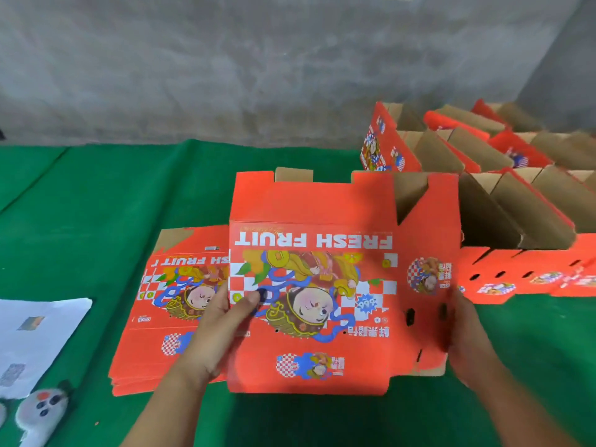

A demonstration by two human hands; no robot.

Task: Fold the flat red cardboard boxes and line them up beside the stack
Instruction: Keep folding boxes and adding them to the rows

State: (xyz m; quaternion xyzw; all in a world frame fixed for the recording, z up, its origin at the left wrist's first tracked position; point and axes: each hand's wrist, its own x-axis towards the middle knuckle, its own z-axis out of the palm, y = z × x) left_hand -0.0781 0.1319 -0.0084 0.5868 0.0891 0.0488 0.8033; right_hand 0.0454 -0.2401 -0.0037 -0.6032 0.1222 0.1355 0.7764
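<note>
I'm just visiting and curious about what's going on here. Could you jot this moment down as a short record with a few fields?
Activity: a person folding red fruit boxes
In hand: flat red box printed FRESH FRUIT, held over the table
Left hand: grips the box's left edge, thumb on the printed face
Right hand: holds the box's right edge; fingers blurred
Stack of flat boxes: on the table, left of and partly under the held box
Folded boxes: open, lined up to the right
Surface: green table cover
Also there: white paper sheet at left
</note>
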